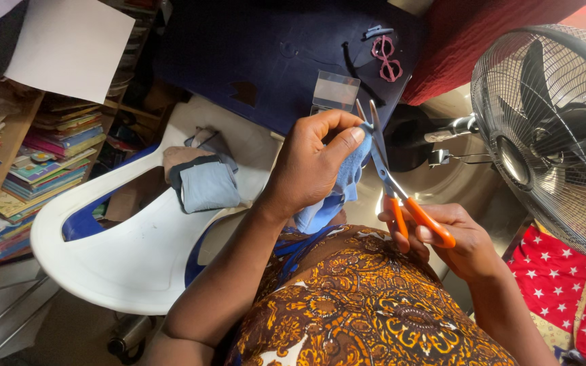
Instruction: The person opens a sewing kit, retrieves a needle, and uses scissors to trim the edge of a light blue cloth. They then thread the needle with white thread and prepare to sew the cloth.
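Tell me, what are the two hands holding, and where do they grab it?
The left hand pinches a blue cloth near its top edge. The right hand holds scissors by the orange handles, blades open at the cloth.

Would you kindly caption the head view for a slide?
Left hand pinches light blue fabric while right hand works orange-handled scissors at its edge.

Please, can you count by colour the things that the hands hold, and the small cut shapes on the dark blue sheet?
Orange: 1, the scissors in the right hand.
Light blue: 1, the cloth piece in the left hand.
Pink: 1, the glasses-shaped cutout.
Blue: 1, the small strip.
Total: 4.
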`<state>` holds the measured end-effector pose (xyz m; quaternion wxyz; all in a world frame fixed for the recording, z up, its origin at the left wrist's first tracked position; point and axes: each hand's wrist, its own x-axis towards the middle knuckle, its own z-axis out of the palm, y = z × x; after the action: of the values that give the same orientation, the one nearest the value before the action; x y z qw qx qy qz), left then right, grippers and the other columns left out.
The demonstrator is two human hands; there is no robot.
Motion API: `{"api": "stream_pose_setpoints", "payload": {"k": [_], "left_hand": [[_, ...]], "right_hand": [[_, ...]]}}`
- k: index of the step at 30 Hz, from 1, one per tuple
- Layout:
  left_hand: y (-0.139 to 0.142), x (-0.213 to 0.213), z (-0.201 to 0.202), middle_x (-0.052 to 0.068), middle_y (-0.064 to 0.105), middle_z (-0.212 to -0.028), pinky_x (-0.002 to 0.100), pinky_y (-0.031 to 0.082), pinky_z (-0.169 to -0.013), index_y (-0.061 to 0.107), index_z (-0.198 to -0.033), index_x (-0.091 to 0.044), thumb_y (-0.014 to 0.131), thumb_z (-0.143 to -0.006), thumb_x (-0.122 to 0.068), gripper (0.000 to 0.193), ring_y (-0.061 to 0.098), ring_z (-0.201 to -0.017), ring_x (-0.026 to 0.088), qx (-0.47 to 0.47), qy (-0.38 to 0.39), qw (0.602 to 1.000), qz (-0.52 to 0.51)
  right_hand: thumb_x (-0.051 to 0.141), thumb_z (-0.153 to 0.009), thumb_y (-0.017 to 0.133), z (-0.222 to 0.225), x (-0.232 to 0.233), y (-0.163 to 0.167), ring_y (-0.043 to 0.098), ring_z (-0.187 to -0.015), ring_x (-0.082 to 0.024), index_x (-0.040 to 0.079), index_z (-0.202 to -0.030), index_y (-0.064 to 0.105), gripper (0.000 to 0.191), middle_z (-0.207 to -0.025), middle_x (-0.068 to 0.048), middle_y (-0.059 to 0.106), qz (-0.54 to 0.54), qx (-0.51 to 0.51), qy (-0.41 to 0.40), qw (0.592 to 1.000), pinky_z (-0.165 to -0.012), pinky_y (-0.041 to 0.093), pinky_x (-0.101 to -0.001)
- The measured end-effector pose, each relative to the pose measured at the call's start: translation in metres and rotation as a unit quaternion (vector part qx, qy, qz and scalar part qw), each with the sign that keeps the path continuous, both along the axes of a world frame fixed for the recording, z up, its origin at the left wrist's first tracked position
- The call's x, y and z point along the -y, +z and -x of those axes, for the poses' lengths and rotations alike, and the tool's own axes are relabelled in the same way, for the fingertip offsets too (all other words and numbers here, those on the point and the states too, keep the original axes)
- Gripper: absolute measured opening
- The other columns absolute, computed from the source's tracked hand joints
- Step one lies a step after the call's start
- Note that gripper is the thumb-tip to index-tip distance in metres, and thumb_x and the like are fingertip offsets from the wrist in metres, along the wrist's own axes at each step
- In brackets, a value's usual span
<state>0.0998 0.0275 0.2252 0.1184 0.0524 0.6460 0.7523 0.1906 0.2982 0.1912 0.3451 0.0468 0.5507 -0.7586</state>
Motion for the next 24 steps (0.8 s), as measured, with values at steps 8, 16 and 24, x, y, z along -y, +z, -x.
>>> {"api": "stream_pose_setpoints", "payload": {"k": [8, 16, 24], "left_hand": [[0.001, 0.003, 0.000, -0.001, 0.069, -0.089, 0.021, 0.051, -0.073, 0.070, -0.106, 0.004, 0.062, -0.102, -0.011, 0.017, 0.058, -0.082, 0.002, 0.019, -0.005, 1.000, -0.013], [-0.022, 0.010, 0.004, 0.000, 0.068, -0.089, 0.021, 0.049, -0.070, 0.070, -0.105, 0.004, 0.062, -0.101, -0.007, 0.015, 0.058, -0.080, 0.003, 0.053, -0.018, 0.997, -0.056], [-0.068, 0.049, 0.005, 0.005, 0.074, -0.089, 0.024, 0.054, -0.074, 0.072, -0.100, 0.005, 0.069, -0.093, -0.006, 0.013, 0.067, -0.079, 0.010, 0.201, 0.113, 0.965, -0.128]], "right_hand": [[0.031, -0.087, 0.071, 0.001, -0.002, 0.000, 0.053, -0.065, -0.014, -0.015, -0.129, 0.065, 0.063, -0.082, -0.013, 0.068, -0.029, -0.010, 0.023, 0.999, -0.063, 0.042, -0.0273], [0.024, -0.086, 0.070, 0.007, 0.009, 0.010, 0.058, -0.076, -0.013, -0.011, -0.124, 0.072, 0.052, -0.083, -0.008, 0.070, -0.138, -0.022, 0.030, 0.990, -0.065, 0.043, -0.0274], [0.028, -0.087, 0.072, 0.016, 0.014, -0.022, 0.064, -0.073, -0.016, 0.002, -0.110, 0.076, 0.035, -0.080, -0.013, 0.072, -0.417, -0.055, 0.084, 0.903, -0.069, 0.051, -0.0342]]}}
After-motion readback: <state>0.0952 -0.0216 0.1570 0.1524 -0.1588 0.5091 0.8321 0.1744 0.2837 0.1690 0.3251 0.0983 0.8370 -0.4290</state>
